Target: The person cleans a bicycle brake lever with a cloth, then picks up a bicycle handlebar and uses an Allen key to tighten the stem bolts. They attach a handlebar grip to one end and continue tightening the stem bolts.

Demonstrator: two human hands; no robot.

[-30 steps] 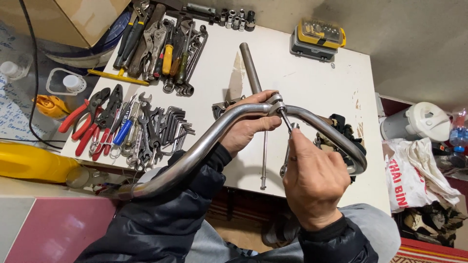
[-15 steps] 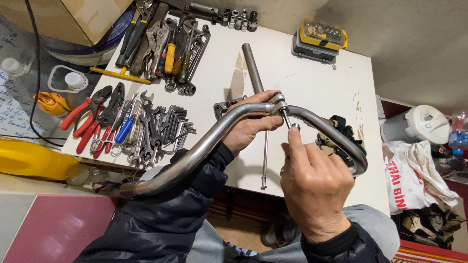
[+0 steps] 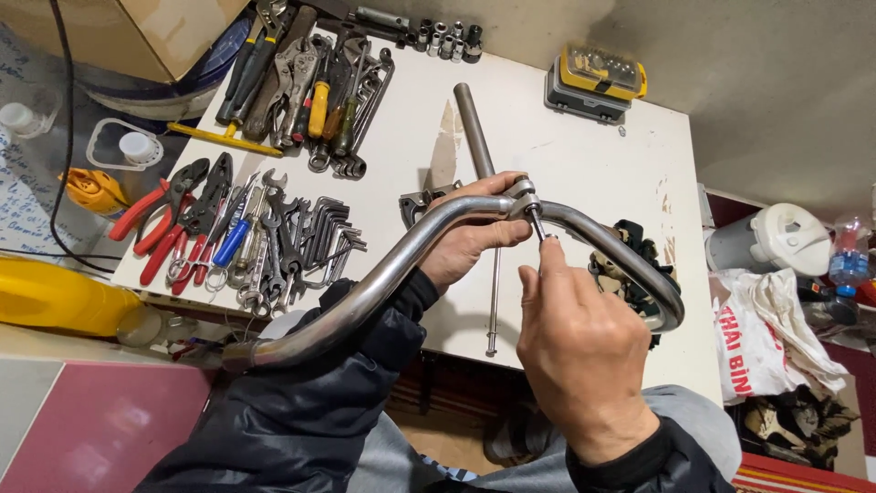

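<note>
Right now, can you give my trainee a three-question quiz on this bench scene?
1. True or false: the left hand grips the bent steel tube.
2. What does the right hand pinch? A) pliers B) a bolt at the clamp C) a socket
3. What colour are the handles of the pliers at the table's left edge?

Key: 1 true; 2 B; 3 red.

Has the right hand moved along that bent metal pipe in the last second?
No. The right hand keeps its fingertips on the small bolt at the clamp of the bent pipe, below the grey bar as before.
</note>
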